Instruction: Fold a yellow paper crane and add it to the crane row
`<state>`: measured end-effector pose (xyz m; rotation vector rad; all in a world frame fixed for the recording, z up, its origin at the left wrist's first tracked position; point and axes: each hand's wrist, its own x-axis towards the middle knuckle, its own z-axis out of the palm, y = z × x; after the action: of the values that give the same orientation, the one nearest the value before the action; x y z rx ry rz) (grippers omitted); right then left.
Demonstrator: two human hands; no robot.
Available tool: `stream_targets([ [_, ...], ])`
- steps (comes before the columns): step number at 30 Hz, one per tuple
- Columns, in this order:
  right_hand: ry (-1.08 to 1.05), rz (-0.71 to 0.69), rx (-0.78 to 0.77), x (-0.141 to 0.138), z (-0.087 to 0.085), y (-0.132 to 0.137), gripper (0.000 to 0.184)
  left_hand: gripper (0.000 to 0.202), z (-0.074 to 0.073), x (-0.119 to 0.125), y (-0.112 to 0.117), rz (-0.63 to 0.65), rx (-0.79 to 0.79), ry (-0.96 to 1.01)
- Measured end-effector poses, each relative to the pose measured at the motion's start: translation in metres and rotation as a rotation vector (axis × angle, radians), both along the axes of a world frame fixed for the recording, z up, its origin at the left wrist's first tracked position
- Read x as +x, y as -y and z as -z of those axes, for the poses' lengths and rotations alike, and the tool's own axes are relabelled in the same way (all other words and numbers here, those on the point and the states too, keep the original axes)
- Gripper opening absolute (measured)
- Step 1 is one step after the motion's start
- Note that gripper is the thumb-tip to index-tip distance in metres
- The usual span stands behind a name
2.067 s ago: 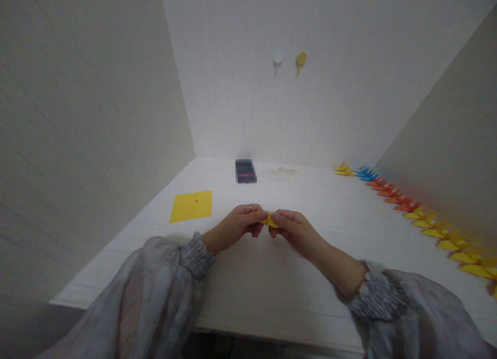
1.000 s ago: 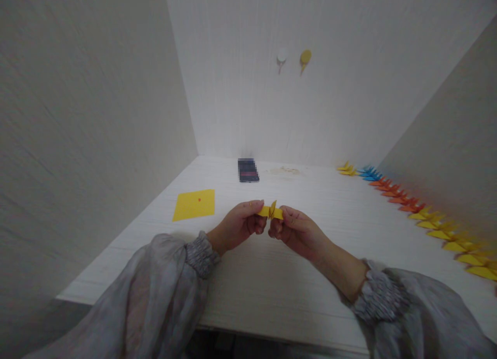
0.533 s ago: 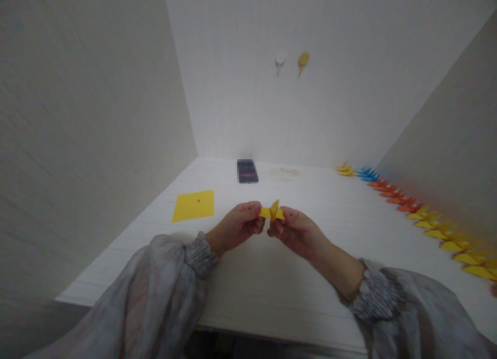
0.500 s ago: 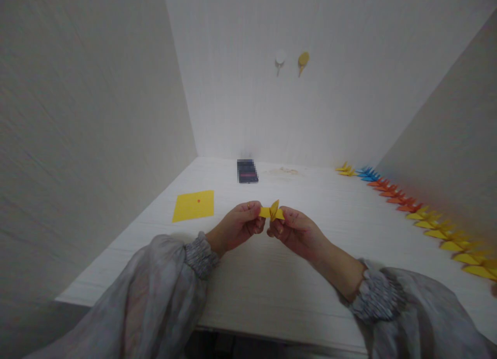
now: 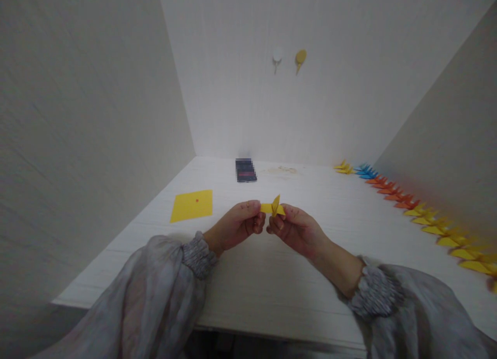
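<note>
A small folded yellow paper crane (image 5: 275, 207) is held up between both hands, above the white table. My left hand (image 5: 244, 217) pinches its flat left part between thumb and fingers. My right hand (image 5: 294, 225) grips the opposite part the same way, with the fingers curled below. Between the two grips a pointed flap stands upright. The parts of the paper under the fingertips are hidden.
A yellow paper sheet (image 5: 191, 205) with a small red spot lies to the left. A dark phone-like object (image 5: 246, 170) is near the back wall. Folded yellow, blue and orange paper pieces (image 5: 402, 199) line the right side. Two hooks (image 5: 301, 57) hang on the wall.
The folded paper sits slightly higher, and a little more of its flat left part shows between the hands. Both hands keep their grip. The whole view has shifted slightly.
</note>
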<state>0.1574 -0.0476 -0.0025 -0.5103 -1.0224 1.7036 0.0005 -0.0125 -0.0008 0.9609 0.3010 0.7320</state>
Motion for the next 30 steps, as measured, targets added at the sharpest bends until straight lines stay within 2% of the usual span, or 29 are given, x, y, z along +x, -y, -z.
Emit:
stream_targets([
  [6, -0.030, -0.025, -0.013, -0.0007, 0.0009, 0.0005, 0.018, 0.026, 0.0015, -0.0008, -0.0004, -0.005, 0.019, 0.103],
  [15, -0.069, -0.002, 0.023, 0.0046, -0.0026, 0.0000, 0.016, 0.027, 0.0010, -0.0034, -0.0036, -0.084, -0.021, 0.158],
  [18, -0.057, 0.006, 0.004, 0.0038, -0.0029, -0.0004, 0.014, 0.026, 0.0021, -0.0031, -0.0048, -0.065, -0.026, 0.156],
  [23, -0.053, -0.027, -0.025, 0.0011, -0.0036, 0.0002, 0.023, 0.021, 0.0029, -0.0025, -0.0057, -0.002, -0.029, 0.142],
  [30, -0.065, -0.020, 0.018, 0.0025, -0.0034, 0.0013, 0.014, 0.022, 0.0043, -0.0042, -0.0066, -0.020, -0.037, 0.139],
])
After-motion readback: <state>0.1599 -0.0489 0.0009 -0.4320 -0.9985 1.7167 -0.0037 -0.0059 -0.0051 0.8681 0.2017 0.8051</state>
